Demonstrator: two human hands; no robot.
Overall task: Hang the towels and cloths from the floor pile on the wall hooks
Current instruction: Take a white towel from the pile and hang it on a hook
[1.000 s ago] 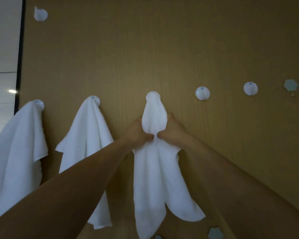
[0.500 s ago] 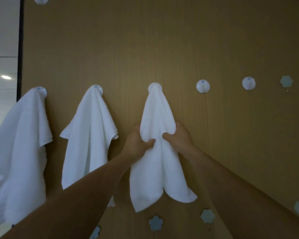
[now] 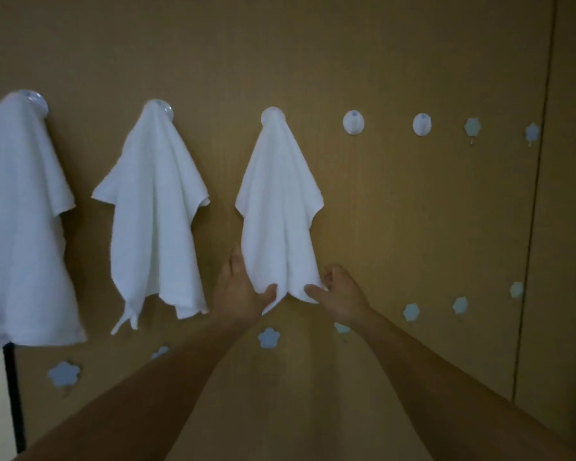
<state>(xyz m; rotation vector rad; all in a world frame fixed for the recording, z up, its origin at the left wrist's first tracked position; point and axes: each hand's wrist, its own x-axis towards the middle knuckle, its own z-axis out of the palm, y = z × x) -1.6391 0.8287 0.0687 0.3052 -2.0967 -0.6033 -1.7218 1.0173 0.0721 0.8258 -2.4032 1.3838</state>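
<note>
2 thumb-and-finger pinches on the bottom corners of the 3rd towel (image 3: 280,201): left hand (image 3: 243,291), right hand (image 3: 341,294).

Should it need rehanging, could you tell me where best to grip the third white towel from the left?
Probably pinch the white terry towel at its gathered neck just under the round white wall hook, coming from the front: the cloth bunches narrow there, and lifting frees it.
</note>
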